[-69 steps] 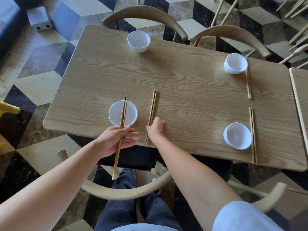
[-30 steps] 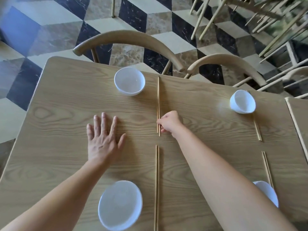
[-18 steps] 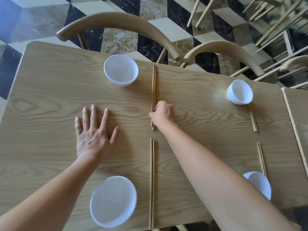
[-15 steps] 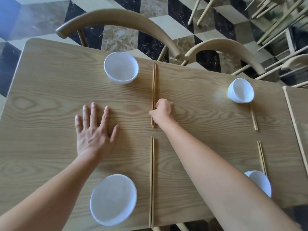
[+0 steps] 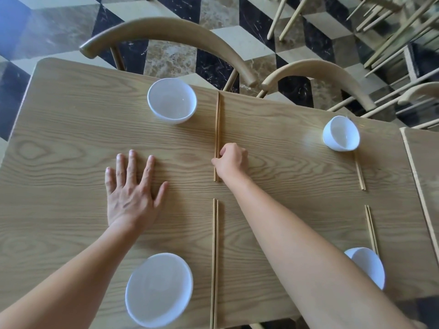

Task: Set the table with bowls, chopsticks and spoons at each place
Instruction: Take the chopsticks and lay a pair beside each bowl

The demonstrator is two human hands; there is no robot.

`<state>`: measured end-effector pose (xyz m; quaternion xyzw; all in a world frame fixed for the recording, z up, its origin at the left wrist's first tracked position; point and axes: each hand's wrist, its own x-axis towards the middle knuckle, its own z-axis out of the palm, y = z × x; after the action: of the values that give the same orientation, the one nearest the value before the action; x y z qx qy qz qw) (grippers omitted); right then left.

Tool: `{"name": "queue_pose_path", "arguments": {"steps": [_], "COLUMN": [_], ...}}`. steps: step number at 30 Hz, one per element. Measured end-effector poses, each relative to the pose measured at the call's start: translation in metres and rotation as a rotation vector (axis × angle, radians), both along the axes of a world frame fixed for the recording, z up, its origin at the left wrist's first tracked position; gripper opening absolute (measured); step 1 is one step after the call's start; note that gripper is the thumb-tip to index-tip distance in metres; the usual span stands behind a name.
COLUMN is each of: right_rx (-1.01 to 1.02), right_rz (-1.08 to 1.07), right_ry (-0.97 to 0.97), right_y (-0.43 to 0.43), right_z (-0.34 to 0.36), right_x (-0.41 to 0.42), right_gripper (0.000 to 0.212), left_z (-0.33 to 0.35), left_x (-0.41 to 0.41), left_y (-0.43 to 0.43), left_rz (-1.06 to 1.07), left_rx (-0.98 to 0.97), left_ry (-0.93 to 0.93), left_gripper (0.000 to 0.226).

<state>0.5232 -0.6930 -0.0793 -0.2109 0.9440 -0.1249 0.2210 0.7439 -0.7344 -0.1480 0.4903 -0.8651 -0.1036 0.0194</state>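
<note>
On the wooden table (image 5: 71,143) stand white bowls: far left (image 5: 171,100), near left (image 5: 158,289), far right (image 5: 341,133), near right (image 5: 369,264) partly behind my right arm. A pair of chopsticks lies to the right of each bowl: far left pair (image 5: 217,124), near left pair (image 5: 215,260), far right pair (image 5: 360,172), near right pair (image 5: 371,229). My right hand (image 5: 231,160) rests with curled fingers against the near end of the far left pair. My left hand (image 5: 131,188) lies flat on the table, fingers spread. No spoons are in view.
Two curved wooden chair backs (image 5: 166,36) (image 5: 316,72) stand along the table's far edge. A second table (image 5: 425,157) abuts on the right. More chair legs (image 5: 380,24) crowd the far right over a patterned tile floor.
The left hand's pair of chopsticks now lies beside the far left bowl, with my right hand at its near end. My left hand went flat on the table. Little has moved in the last half second.
</note>
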Motion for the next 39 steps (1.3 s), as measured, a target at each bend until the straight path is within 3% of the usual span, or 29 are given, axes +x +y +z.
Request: {"name": "queue_pose_path", "arguments": {"steps": [10,20,27,33,39], "right_rx": [-0.015,-0.049,-0.111,-0.084,0.033], "right_rz": [0.009,-0.029,-0.062,-0.143,-0.037], "right_ry": [0.018,0.014,-0.024,-0.036,-0.013], "right_y": [0.000,-0.003,0.004,0.051,0.125], "right_z": [-0.001,-0.005,-0.005,-0.018,-0.012], "right_x": [0.002,0.002,-0.004,-0.005,0.010], "right_gripper": [0.021,0.010,0.023,0.014,0.021], "left_z": [0.000,-0.003,-0.003,-0.002,0.017], "left_x": [0.000,0.002,0.000,0.001,-0.005], "left_y": [-0.001,-0.001,-0.004,-0.004,-0.013], "left_rz": [0.002,0.009,0.014,-0.009,-0.028], "left_rx": [0.005,0.004,0.021,0.057,0.237], "left_ry": [0.005,0.005,-0.010,-0.033,-0.135], "left_gripper": [0.075,0.076,0.076,0.073,0.075]}}
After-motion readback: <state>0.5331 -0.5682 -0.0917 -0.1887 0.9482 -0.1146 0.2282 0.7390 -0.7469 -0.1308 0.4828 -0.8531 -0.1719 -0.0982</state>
